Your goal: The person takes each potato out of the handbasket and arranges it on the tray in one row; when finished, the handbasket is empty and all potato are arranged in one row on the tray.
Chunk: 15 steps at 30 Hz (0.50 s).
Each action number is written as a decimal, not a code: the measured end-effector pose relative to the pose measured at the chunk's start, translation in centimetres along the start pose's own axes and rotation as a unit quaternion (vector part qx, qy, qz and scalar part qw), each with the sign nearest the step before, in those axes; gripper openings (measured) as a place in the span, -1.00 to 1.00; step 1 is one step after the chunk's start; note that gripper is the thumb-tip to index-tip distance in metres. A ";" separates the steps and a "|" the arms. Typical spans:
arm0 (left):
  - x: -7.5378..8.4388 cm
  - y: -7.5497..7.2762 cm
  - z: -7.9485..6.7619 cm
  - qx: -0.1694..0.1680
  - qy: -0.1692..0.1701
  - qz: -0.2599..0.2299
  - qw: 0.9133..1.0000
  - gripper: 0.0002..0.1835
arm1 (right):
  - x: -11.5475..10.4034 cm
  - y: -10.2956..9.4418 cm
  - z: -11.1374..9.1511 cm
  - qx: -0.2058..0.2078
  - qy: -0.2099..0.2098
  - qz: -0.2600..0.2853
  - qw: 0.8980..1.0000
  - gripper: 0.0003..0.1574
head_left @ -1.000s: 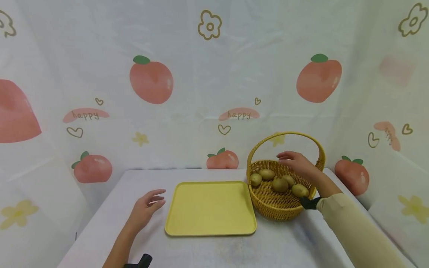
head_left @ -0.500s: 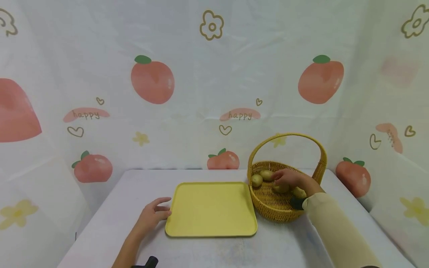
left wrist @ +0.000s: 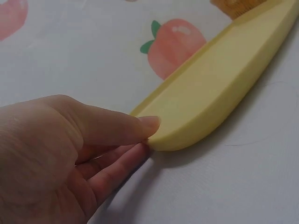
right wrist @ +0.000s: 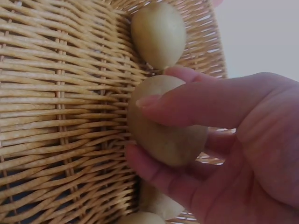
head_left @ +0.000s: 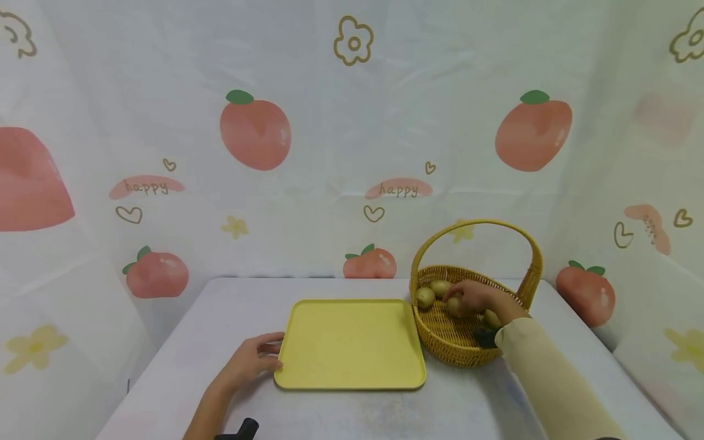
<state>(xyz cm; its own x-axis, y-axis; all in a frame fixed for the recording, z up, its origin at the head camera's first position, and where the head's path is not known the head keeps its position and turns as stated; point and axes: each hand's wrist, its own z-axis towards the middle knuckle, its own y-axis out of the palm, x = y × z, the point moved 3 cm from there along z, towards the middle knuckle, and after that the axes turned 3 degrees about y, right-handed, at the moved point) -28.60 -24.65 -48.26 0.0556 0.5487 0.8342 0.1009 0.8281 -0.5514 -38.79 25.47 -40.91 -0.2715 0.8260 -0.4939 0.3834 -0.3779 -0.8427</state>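
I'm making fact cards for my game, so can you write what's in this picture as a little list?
Left hand: pinches the edge of the yellow tray
Right hand: grips a brownish oval food inside the basket
Basket: woven, with a tall handle, right of the tray
Other foods: more ovals in the basket; potatoes or kiwis, I can't tell
Table: white
Backdrop: white, with peaches and "happy" printed on it

Fruit-printed cloth (head_left: pixel 319 134) hangs behind a white table (head_left: pixel 242 305).
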 end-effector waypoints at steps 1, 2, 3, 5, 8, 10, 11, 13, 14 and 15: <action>0.0 0.0 0.0 -0.006 0.003 -0.002 1.000 -0.32 | 0.0 -0.1 -0.1 0.004 0.003 0.006 1.000 -0.40; 0.1 0.0 -0.1 -0.009 0.005 -0.002 1.000 -0.32 | 0.0 -0.2 -0.2 0.007 0.006 0.015 1.000 -0.35; 0.1 -0.1 -0.1 -0.013 0.006 -0.002 1.000 -0.31 | -0.1 -0.3 -0.3 0.012 0.008 0.020 1.000 -0.31; 0.1 -0.1 -0.1 -0.017 0.008 0.001 1.000 -0.31 | -0.3 -0.5 -0.6 0.018 0.007 0.031 0.999 -0.23; 0.1 -0.2 -0.1 -0.022 0.011 0.003 1.000 -0.30 | -0.8 -0.8 -1.1 0.020 0.004 0.048 0.999 -0.17; 0.0 -0.2 -0.1 -0.026 0.014 0.001 1.000 -0.30 | -1.2 -0.9 -1.6 0.018 -0.006 0.056 0.998 -0.16; 0.0 -0.2 -0.1 -0.030 0.018 0.000 0.999 -0.30 | -1.3 -1.0 -1.9 0.019 -0.011 0.059 0.998 -0.17; 0.0 -0.2 -0.1 -0.036 0.024 -0.002 0.999 -0.29 | -1.7 -1.2 -2.4 0.025 -0.026 0.064 0.997 -0.19; -0.1 -0.3 -0.1 -0.039 0.028 -0.003 0.999 -0.29 | -1.9 -1.2 -2.6 0.028 -0.034 0.068 0.997 -0.20; -0.1 -0.3 -0.1 -0.044 0.034 -0.006 0.998 -0.29 | -2.1 -1.2 -2.9 0.034 -0.043 0.068 0.996 -0.20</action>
<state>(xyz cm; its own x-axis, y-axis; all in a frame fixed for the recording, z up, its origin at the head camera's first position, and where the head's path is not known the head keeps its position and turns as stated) -28.49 -25.00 -48.16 0.1210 0.5266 0.8414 0.1889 0.8200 -0.5404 -36.14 25.37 -38.21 -0.2961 0.7278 -0.6186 0.3610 -0.5143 -0.7779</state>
